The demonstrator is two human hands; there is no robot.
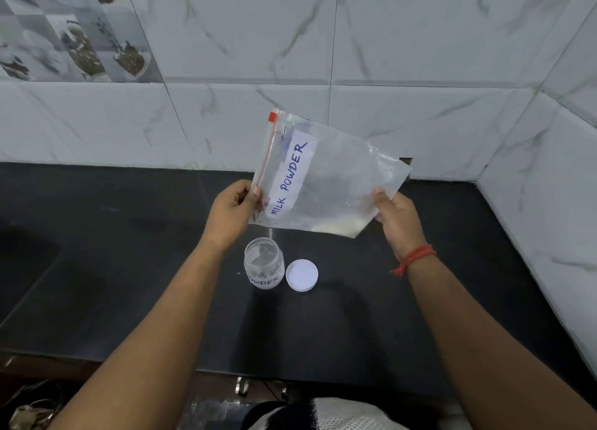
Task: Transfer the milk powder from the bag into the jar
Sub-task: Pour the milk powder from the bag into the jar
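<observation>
Powder trickles from bag (329,184) into open jar (264,263)
left hand (231,214) pinches zip corner; right hand (395,218) grips far-right edge; thin stream may drift, spilling on counter (129,268) beside lid (301,274).

A black stone countertop (129,251) fills the middle of the frame. At its centre stand a clear open jar (264,264) and, just right, a white lid (301,275).
</observation>
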